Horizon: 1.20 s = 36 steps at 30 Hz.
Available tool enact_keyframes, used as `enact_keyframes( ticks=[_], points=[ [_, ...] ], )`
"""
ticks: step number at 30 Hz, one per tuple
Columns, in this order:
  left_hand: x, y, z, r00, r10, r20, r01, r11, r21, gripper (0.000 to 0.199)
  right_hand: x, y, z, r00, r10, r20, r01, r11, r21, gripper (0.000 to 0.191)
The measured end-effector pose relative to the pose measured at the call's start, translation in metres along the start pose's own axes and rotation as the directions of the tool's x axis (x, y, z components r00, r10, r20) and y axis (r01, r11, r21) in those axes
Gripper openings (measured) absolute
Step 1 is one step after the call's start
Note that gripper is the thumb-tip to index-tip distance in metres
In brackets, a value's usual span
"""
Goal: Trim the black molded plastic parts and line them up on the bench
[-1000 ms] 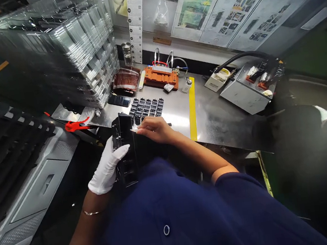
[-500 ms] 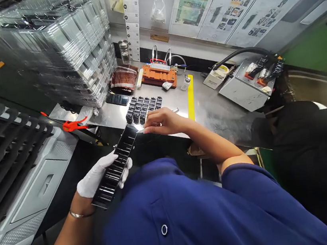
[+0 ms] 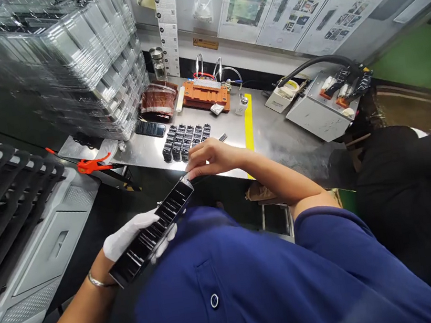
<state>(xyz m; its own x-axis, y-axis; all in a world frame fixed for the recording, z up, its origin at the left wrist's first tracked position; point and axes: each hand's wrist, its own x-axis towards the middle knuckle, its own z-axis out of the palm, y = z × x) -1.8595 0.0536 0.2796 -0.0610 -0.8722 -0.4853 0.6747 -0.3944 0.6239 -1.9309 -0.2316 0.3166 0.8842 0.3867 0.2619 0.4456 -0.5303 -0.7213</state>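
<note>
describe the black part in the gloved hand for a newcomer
Start at the steel table. By its near edge, the white-gloved left hand holds the black part. Unlike the small black pieces on the table, it is one long strip.

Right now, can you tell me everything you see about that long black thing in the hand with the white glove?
The long black piece is narrow and shaped like a shallow trough, with raised sides and many thin ribs running across inside. It looks like shiny plastic. It slants from lower left to upper right in the picture, off the near edge of the metal bench. The gloved left hand grips it around the sides. The bare right hand's fingertips are at its upper end; what they pinch is unclear.
</note>
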Motion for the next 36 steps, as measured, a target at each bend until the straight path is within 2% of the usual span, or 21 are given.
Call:
enact_keyframes(
  ticks=[2,3,6,8,13,16,19,22,29,32,34,35,36],
  points=[
    [0.001,-0.006,-0.003,1.0,0.029,0.008,-0.029,0.997,-0.066,0.052,0.001,0.008,0.013,0.989,0.044,-0.143,-0.028,0.994,0.107,0.048],
    [0.001,-0.007,-0.005,0.999,0.043,0.0,-0.043,0.995,-0.087,0.053,0.002,0.012,0.019,0.967,0.099,-0.235,-0.061,0.985,0.162,0.05],
    [0.001,-0.007,-0.006,0.995,0.077,-0.061,-0.084,0.99,-0.112,0.05,0.004,0.019,0.036,0.84,0.293,-0.457,-0.172,0.942,0.288,0.052],
    [0.003,-0.004,-0.006,0.991,0.086,-0.102,-0.094,0.993,-0.074,0.044,0.005,0.018,0.041,0.795,0.343,-0.5,-0.208,0.929,0.306,0.053],
    [0.006,0.002,-0.006,0.957,0.177,-0.229,-0.155,0.982,0.111,0.038,0.007,0.005,0.048,0.846,0.354,-0.399,-0.261,0.927,0.269,0.054],
    [0.007,0.006,-0.004,0.932,0.225,-0.283,-0.182,0.968,0.171,0.037,0.011,-0.002,0.055,0.835,0.367,-0.41,-0.343,0.93,0.133,0.051],
    [0.007,0.011,0.0,0.924,0.224,-0.31,-0.172,0.967,0.186,0.038,0.015,-0.005,0.06,0.812,0.395,-0.429,-0.43,0.902,0.017,0.049],
    [0.007,0.013,0.002,0.919,0.211,-0.331,-0.15,0.968,0.202,0.041,0.018,-0.008,0.06,0.814,0.427,-0.394,-0.479,0.877,-0.04,0.05],
    [0.007,0.014,0.004,0.893,0.228,-0.389,-0.138,0.959,0.246,0.049,0.021,-0.016,0.062,0.829,0.472,-0.299,-0.537,0.821,-0.193,0.044],
    [0.009,0.017,0.003,0.879,0.272,-0.392,-0.167,0.945,0.282,0.05,0.021,-0.013,0.062,0.846,0.444,-0.294,-0.506,0.844,-0.181,0.044],
    [0.014,0.018,0.001,0.842,0.358,-0.404,-0.219,0.911,0.35,0.052,0.019,-0.009,0.059,0.86,0.392,-0.327,-0.451,0.883,-0.129,0.048],
    [0.017,0.018,-0.001,0.804,0.412,-0.429,-0.243,0.886,0.395,0.055,0.018,-0.008,0.058,0.858,0.364,-0.362,-0.426,0.899,-0.104,0.052],
    [0.021,0.017,-0.003,0.748,0.468,-0.471,-0.26,0.859,0.441,0.06,0.018,-0.007,0.056,0.852,0.338,-0.401,-0.405,0.91,-0.093,0.055]
  ],
)
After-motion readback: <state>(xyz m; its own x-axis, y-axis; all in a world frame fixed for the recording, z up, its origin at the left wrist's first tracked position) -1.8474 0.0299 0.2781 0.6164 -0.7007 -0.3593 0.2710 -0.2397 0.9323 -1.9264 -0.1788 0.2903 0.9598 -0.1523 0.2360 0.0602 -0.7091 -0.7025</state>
